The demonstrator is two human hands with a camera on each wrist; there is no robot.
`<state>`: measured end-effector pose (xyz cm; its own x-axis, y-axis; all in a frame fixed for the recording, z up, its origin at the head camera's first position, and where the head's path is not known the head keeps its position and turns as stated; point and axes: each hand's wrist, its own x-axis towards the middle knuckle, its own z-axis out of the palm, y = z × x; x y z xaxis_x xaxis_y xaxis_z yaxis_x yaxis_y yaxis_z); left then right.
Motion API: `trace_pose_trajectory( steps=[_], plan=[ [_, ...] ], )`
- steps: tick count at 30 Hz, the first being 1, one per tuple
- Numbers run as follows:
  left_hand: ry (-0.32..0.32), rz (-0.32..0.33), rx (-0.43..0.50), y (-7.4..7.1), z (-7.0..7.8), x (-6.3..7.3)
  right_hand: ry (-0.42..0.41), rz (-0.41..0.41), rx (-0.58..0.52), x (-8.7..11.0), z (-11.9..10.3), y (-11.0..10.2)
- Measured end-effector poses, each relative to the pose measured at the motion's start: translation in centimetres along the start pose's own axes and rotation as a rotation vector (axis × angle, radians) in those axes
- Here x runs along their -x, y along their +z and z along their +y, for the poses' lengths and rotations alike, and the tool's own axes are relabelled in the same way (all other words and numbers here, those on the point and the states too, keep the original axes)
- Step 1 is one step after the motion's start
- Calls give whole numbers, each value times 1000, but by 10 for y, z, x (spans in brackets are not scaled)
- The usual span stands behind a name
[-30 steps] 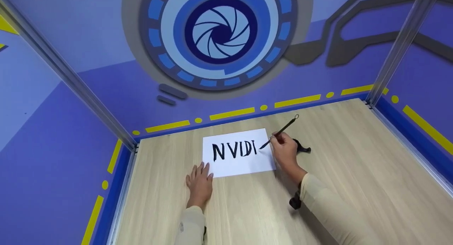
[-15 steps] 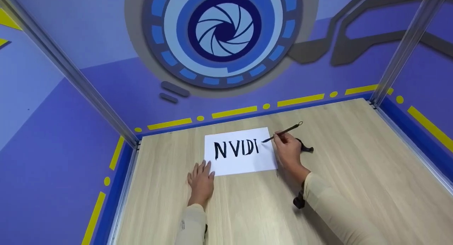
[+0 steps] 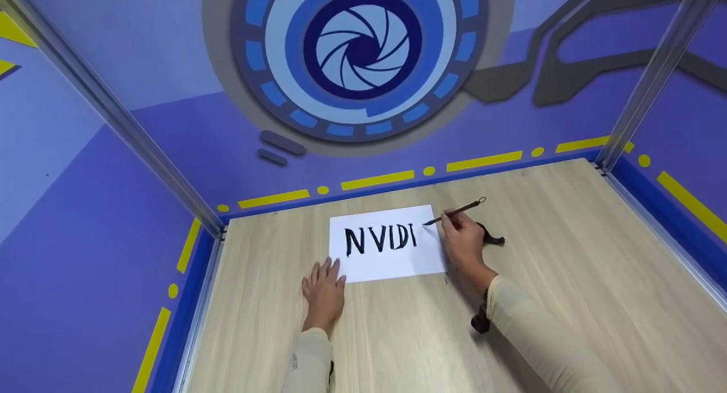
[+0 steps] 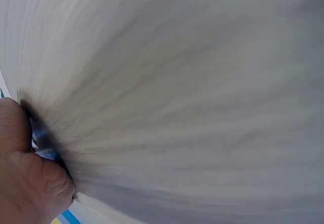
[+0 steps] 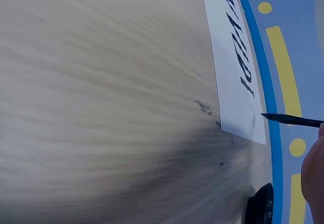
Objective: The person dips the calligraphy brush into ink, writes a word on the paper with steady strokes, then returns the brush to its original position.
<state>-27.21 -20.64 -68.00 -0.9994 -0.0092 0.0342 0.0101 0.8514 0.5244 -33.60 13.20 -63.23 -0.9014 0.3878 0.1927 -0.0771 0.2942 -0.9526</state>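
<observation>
A sheet of white paper (image 3: 392,267) bears the black painted letters "NVIDI" (image 3: 380,239). My right hand (image 3: 466,242) pinches a dark ink brush (image 3: 457,211) with a hanging loop at its end. The brush leans low, its tip close over the paper just right of the last letter. In the right wrist view the brush (image 5: 293,119) points at the sheet's far edge. My left hand (image 3: 325,296) lies flat with fingers spread, its fingertips at the paper's lower left corner. The left wrist view catches only part of that hand (image 4: 30,178).
Behind the right hand sits a black object (image 3: 493,235) with a curved end, partly hidden. Dark smudges (image 5: 203,107) mark the wooden table (image 3: 397,336) beside the paper. A patterned blue wall (image 3: 182,154) rises at the back, with further panels at both sides.
The brush tip has moved up the sheet and slightly right, and the handle has tilted flatter. My left hand stays at the paper's corner; the head view has shifted slightly.
</observation>
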Motion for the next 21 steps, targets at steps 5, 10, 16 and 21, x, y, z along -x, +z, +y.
trace_pose_trajectory(
  steps=[5,10,16,21],
  plan=[
    [-14,-1,-13,-1,2,1,23,-10,13,-2,2,3],
    [-31,-20,-25,-2,3,0,14,-12,16,-6,2,4],
    [-33,-40,-36,-3,3,-2,31,-27,33,-9,2,4],
    [-21,-21,-11,1,-2,-3,47,-55,25,-9,3,3]
  ],
)
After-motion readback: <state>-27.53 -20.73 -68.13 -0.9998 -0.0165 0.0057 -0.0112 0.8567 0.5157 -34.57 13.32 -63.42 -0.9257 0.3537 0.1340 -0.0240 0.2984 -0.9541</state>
